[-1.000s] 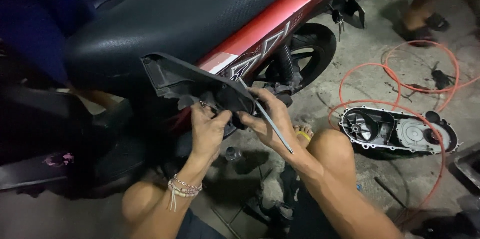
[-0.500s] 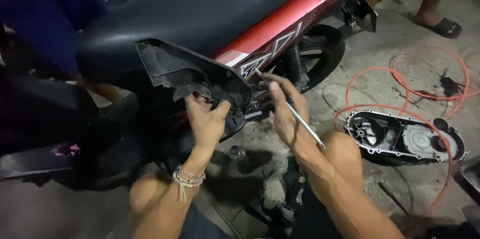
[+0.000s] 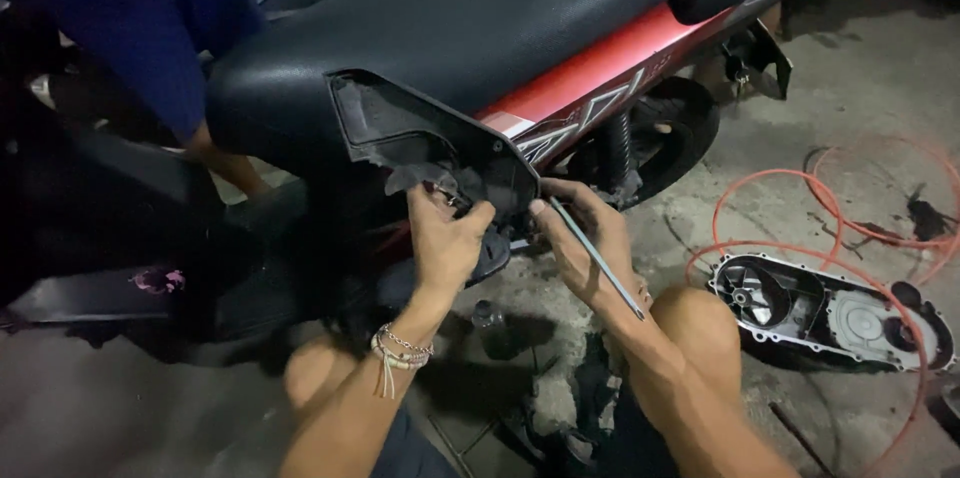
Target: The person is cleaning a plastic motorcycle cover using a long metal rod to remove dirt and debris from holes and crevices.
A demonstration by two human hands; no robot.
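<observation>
Now both hands have pushed in tighter under the loose black plastic side panel [image 3: 430, 138] at centre frame, compared with a second ago. The left hand [image 3: 445, 238] is curled shut on something small and metallic at the panel's lower edge; what exactly, I cannot tell. The right hand [image 3: 580, 238] grips a long thin silver metal tool [image 3: 598, 260], its shaft now slanting back down toward the wrist. That reads as close fastener work on the red-and-black scooter [image 3: 560, 48]. A grey engine cover [image 3: 830, 310] lies lower right, inside an orange hose loop [image 3: 800, 208].
</observation>
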